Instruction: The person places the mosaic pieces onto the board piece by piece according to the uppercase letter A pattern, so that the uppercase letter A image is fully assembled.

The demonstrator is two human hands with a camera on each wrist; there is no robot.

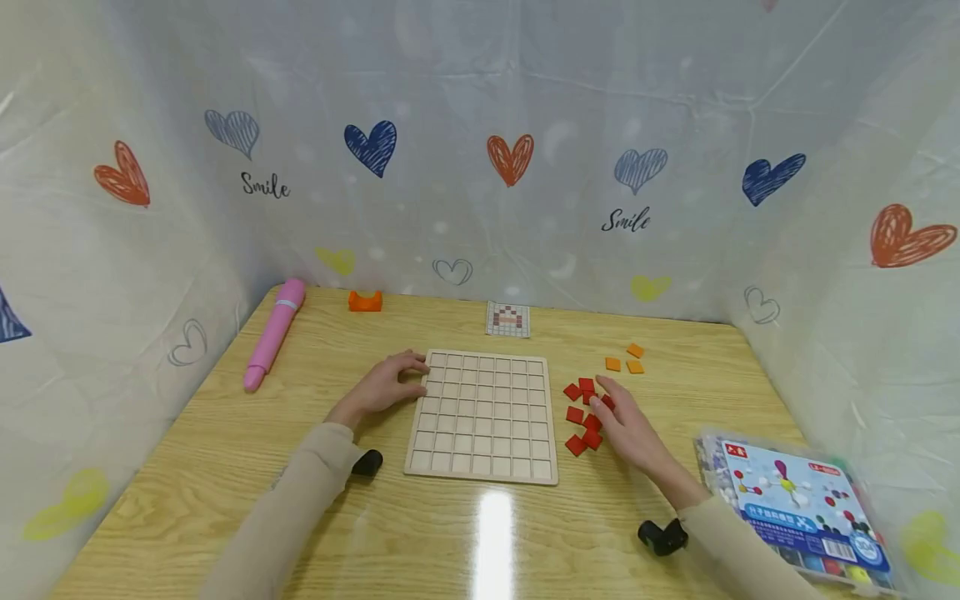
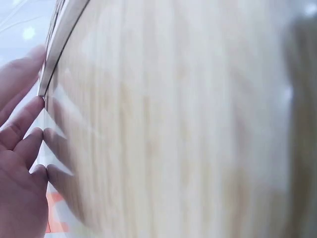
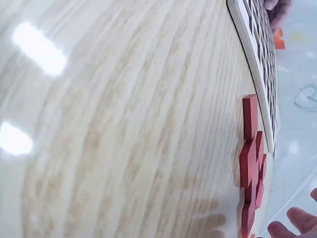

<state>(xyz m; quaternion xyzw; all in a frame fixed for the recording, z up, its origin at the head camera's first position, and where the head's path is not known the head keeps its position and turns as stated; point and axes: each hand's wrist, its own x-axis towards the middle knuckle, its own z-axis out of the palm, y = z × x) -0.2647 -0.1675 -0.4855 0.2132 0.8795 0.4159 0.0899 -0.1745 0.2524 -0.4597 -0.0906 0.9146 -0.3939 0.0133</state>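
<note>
A square wooden grid board (image 1: pixel 483 417) of bare cells lies in the middle of the table. My left hand (image 1: pixel 386 385) rests at its left edge, fingers and thumb touching the rim; in the left wrist view the fingers (image 2: pixel 25 119) reach the board's side. Several red square tiles (image 1: pixel 574 415) are scattered to the right of the board, some overlapping. Over the right side of these tiles is my right hand (image 1: pixel 630 425), its fingers extended and slightly spread. In the right wrist view its fingertips (image 3: pixel 299 218) stand apart from the red tiles (image 3: pixel 250 163), with nothing pinched.
Three orange tiles (image 1: pixel 635 367) lie behind the right hand. A pattern card (image 1: pixel 508 320) is at the back. Also on the table are a pink rod-shaped object (image 1: pixel 274 337), an orange notched block (image 1: pixel 365 302) and a boxed molecule model set (image 1: pixel 806 504) at the right.
</note>
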